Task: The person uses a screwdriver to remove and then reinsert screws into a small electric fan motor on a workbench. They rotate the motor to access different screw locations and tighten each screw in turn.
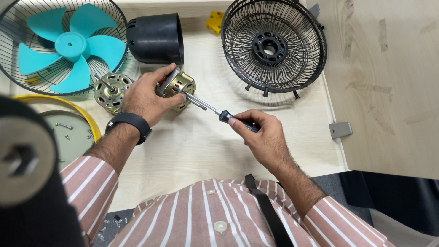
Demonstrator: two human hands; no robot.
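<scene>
Striped shirt sleeves frame the bottom of the view, with a dark blurred cylinder very close at lower left. Left hand — black wristband on the wrist — has its fingers wrapped shut around a small brass-coloured fan motor, holding it just above the pale wooden surface. Right hand grips the black handle of a screwdriver, fingers closed on it; the metal shaft runs up and left, and its tip meets the side of the held motor.

A second motor with a protruding shaft lies on the surface just left of the left hand. Behind it sits a black cylindrical motor housing, on its side. Far left: a wire guard carrying a teal fan blade. Upper right — a black rear fan guard with a round hub, tilted on its edge. A small yellow block lies between housing and rear guard. At left edge, a yellow-rimmed round tray holds loose screws.
</scene>
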